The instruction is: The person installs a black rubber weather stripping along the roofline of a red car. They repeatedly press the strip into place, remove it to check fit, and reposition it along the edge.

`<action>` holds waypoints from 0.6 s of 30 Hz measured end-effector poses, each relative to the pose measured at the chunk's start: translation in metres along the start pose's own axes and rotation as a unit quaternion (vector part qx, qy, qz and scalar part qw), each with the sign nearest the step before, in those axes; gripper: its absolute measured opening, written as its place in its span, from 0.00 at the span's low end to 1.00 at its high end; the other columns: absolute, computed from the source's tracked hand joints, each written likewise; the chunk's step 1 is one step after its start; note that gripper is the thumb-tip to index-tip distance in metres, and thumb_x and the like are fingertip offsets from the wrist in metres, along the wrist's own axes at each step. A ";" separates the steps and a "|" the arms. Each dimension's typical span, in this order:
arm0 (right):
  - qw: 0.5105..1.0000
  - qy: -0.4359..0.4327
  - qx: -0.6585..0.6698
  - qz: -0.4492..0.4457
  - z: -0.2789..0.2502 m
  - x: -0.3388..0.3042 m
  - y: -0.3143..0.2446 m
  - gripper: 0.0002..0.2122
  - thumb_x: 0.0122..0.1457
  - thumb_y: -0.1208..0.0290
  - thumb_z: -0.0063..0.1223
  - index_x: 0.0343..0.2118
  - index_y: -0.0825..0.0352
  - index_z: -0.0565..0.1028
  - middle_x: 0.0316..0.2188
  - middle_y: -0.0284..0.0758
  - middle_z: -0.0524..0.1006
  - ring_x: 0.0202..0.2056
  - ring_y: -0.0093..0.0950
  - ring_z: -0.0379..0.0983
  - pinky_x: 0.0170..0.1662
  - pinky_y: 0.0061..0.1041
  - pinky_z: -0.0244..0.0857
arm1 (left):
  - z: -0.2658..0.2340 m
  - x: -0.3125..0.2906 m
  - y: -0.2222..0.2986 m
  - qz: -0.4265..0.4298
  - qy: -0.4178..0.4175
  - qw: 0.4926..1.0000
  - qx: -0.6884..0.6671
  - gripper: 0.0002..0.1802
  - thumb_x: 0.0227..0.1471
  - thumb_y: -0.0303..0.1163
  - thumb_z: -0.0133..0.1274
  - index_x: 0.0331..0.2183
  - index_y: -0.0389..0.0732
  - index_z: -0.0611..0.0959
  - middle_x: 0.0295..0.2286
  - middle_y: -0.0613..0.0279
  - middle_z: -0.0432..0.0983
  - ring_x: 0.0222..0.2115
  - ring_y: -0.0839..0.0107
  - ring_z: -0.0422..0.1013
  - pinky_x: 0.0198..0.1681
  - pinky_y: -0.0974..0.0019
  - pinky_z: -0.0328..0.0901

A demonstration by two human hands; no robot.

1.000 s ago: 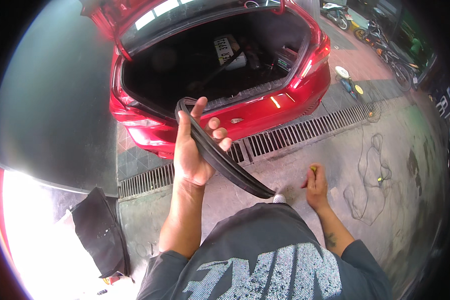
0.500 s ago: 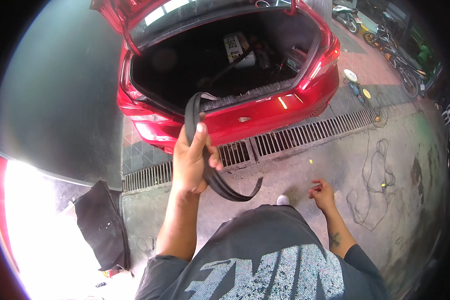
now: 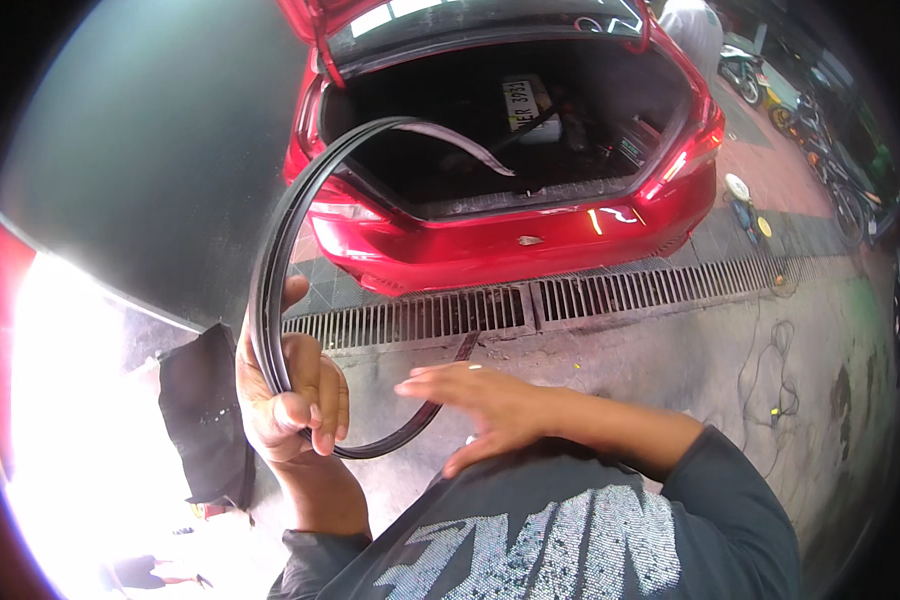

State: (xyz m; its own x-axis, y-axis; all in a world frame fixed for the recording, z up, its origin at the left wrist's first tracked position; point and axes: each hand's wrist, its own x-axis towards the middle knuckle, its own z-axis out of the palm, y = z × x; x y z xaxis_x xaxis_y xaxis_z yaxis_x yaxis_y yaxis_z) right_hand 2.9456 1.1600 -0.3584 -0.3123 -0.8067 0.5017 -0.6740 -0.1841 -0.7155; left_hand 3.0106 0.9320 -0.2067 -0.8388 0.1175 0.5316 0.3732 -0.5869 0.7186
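Note:
My left hand point(image 3: 295, 395) is closed around a long black rubber strip point(image 3: 280, 230), with the thumb and fingers on its grooved side. The strip arcs up in front of the red car point(image 3: 490, 245); its upper end shows a pale underside before the open trunk. Its lower part curves below my hand to the right. My right hand point(image 3: 485, 405) hovers close to that lower part, fingers stretched and thumb apart. Whether it touches the strip I cannot tell. Inside the dark trunk lie a white plate point(image 3: 522, 103) and a dark box point(image 3: 630, 145).
A metal floor grate point(image 3: 640, 295) runs behind the bumper. Thin cable point(image 3: 770, 390) lies coiled on the concrete at right, with small tools point(image 3: 742, 205) beyond it. Motorcycles point(image 3: 820, 150) stand at far right. A black sheet point(image 3: 205, 415) lies at left by the dark wall point(image 3: 140, 180).
My left hand has moved left and lower, and the strip now bends in a wider arc. My right hand has come from the right to the strip's lower part.

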 end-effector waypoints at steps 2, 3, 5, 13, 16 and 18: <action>0.989 -0.137 0.053 0.016 0.026 0.039 -0.002 0.36 0.60 0.44 0.69 0.66 0.59 0.71 0.50 0.47 0.83 0.58 0.52 0.75 0.61 0.48 0.66 | -0.007 -0.010 0.014 0.020 -0.092 0.995 -0.025 0.56 0.56 0.21 0.69 0.72 0.24 0.50 0.22 0.57 0.79 0.17 0.63 0.80 0.19 0.64 0.77; 0.975 -0.205 0.078 0.024 0.035 0.049 -0.003 0.33 0.61 0.44 0.68 0.64 0.59 0.73 0.45 0.48 0.84 0.54 0.53 0.78 0.57 0.50 0.70 | -0.017 -0.010 0.021 0.045 -0.166 0.985 -0.033 0.57 0.52 0.17 0.69 0.72 0.22 0.51 0.21 0.56 0.78 0.18 0.60 0.81 0.19 0.62 0.77; 0.957 -0.282 0.053 0.036 0.050 0.059 -0.002 0.27 0.64 0.45 0.64 0.58 0.59 0.72 0.36 0.47 0.83 0.42 0.54 0.79 0.46 0.51 0.71 | -0.031 -0.015 0.045 0.085 -0.267 0.959 -0.041 0.56 0.50 0.18 0.72 0.70 0.20 0.54 0.23 0.55 0.81 0.23 0.56 0.84 0.24 0.57 0.80; 0.913 -0.127 -0.297 0.250 0.030 0.031 -0.020 0.18 0.57 0.59 0.68 0.44 0.60 0.73 0.25 0.41 0.83 0.31 0.46 0.83 0.33 0.49 0.72 | -0.069 -0.096 0.125 -0.045 0.311 0.912 0.265 0.21 0.58 0.27 0.62 0.51 0.36 0.74 0.31 0.64 0.70 0.31 0.72 0.68 0.42 0.63 0.67; 0.890 -0.055 -0.394 0.221 0.019 0.015 -0.014 0.20 0.53 0.60 0.73 0.44 0.60 0.74 0.24 0.36 0.82 0.29 0.41 0.84 0.32 0.45 0.73 | -0.123 -0.099 0.106 -0.031 0.399 0.894 0.203 0.08 0.68 0.31 0.60 0.42 0.42 0.77 0.28 0.66 0.70 0.30 0.72 0.70 0.41 0.63 0.69; 0.874 -0.017 -0.435 0.216 0.015 0.010 -0.011 0.21 0.50 0.61 0.75 0.43 0.59 0.75 0.24 0.35 0.81 0.29 0.39 0.83 0.32 0.43 0.73 | -0.150 -0.098 0.098 0.029 0.461 0.875 0.148 0.08 0.70 0.33 0.59 0.42 0.42 0.77 0.27 0.67 0.70 0.30 0.71 0.69 0.41 0.62 0.70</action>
State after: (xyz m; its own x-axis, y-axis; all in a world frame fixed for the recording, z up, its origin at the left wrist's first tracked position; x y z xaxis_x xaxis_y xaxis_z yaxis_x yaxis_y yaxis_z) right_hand 2.9599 1.1458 -0.3529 -0.6539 -0.7138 0.2506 -0.7562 0.6274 -0.1859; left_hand 3.0697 0.7426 -0.2557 -0.7278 -0.6810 0.0810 0.3967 -0.3217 0.8597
